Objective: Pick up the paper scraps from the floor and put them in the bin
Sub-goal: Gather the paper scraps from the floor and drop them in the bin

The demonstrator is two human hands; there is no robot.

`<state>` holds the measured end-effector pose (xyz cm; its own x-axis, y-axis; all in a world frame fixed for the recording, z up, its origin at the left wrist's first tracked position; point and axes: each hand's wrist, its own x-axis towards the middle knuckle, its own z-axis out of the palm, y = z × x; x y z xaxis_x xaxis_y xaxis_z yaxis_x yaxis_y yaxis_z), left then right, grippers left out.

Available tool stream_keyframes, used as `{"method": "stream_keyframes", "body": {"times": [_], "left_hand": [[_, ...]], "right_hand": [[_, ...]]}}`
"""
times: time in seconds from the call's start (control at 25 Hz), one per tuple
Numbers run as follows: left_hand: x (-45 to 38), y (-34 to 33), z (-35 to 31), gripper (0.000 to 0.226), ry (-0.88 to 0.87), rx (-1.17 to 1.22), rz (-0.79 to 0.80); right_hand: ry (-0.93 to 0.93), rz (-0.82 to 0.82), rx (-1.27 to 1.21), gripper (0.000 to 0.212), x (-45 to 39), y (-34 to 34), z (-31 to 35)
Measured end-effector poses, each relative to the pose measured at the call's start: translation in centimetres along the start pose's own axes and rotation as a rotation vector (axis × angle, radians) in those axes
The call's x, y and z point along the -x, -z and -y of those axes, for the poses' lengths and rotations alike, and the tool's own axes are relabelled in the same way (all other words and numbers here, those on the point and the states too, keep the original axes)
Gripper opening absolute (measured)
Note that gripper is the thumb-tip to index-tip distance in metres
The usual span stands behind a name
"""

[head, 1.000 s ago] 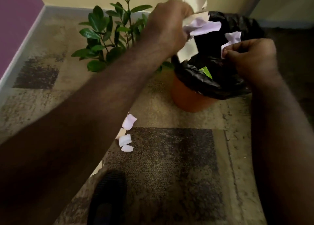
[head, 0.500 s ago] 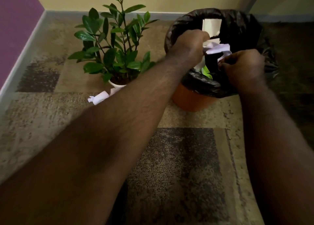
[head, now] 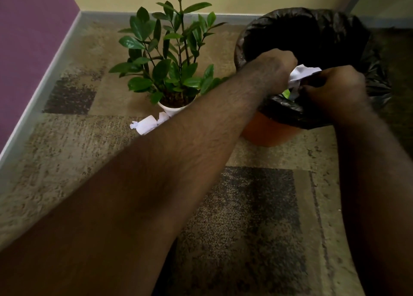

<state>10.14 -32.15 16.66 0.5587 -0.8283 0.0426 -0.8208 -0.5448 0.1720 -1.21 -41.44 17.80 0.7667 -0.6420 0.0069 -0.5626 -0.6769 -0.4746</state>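
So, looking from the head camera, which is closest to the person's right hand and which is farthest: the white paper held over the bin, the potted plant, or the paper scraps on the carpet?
From the right hand:
1. White paper, touching it, between both hands above the bin.
2. Potted plant, to the left, beyond the left hand.
3. Paper scraps on the carpet, farthest left, by the plant's pot.
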Motion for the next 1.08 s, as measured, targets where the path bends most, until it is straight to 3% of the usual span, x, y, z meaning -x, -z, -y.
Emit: {"method": "stream_keyframes", "body": {"times": [0.2,0.36,0.48,0.56,0.64,0.72,0.8,0.88,0.92,1.0,1.08], "left_hand": [[0.9,1.5,0.5,0.041,0.081,0.308,-0.038],[3.2,3.8,2.2,0.038,0.122,0.615,-0.239],[7.4,4.5,5.2,0.031,0.059,0.736,-0.51],[11.3,3.7,7.8,0.026,0.042,0.775,-0.599],[15.8,1.7,10.7,0.029,0.114,0.785,-0.644],[20.4,-1.6,13.7,0.034,0.296,0.749,-0.636],[25.0,-6.0,16.0,0.036,0.505,0.64,-0.5],[30.0,-10.7,17.4,0.036,0.657,0.476,-0.181],[32.4,-12.7,17.6,0.046,0.713,0.415,0.014],[36.5,-15.7,17.5,0.078,0.781,0.366,0.324],[39.0,-17.6,16.9,0.094,0.798,0.34,0.466]], "right_hand": [[-0.006,-0.042,-0.046,0.024,0.2,0.3,0.5],[0.01,-0.114,-0.15,0.032,0.3,0.4,1.3],[0.175,-0.22,-0.273,0.033,0.9,0.3,2.7],[0.35,-0.287,-0.376,0.029,1.5,-0.3,4.3],[0.554,-0.303,-0.442,0.026,2.8,-1.9,6.5],[0.691,-0.22,-0.48,0.025,4.3,-4.8,8.6],[0.682,0.0,-0.432,0.027,5.9,-8.7,10.1],[0.563,0.345,-0.227,0.025,7.9,-13.6,10.2],[0.503,0.522,-0.083,0.032,9.0,-16.2,9.8],[0.439,0.816,0.141,0.073,11.4,-20.9,8.0],[0.451,0.92,0.266,0.103,12.9,-24.3,6.7]]}}
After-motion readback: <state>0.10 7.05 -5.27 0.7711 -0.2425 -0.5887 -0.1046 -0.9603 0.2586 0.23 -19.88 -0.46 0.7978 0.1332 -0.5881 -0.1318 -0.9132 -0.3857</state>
